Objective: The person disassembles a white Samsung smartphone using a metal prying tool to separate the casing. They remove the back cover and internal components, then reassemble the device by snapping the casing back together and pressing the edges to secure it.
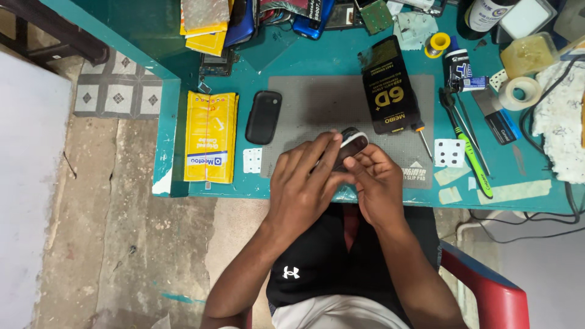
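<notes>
We see both hands meeting at the lower centre of the frame, over the near edge of the grey mat [317, 103]. The left hand [301, 186] is curled, fingers bent and close together, wrapped around the small dark phone [351, 144] from the left, with fingertips on its top. The right hand [378, 183] is also curled, thumb and fingers pinching the phone from the right and below. The phone sits between the two hands, tilted, its white-edged end sticking out toward the upper right, just above the mat; we cannot tell if it touches it. Left of the hands, a black phone back [263, 117] lies at the mat's left edge, and a yellow packet [210, 137] lies further left on the teal table [341, 58]. A black box [390, 85] lies just above the hands. Green tweezers [472, 155] lie to the right.
</notes>
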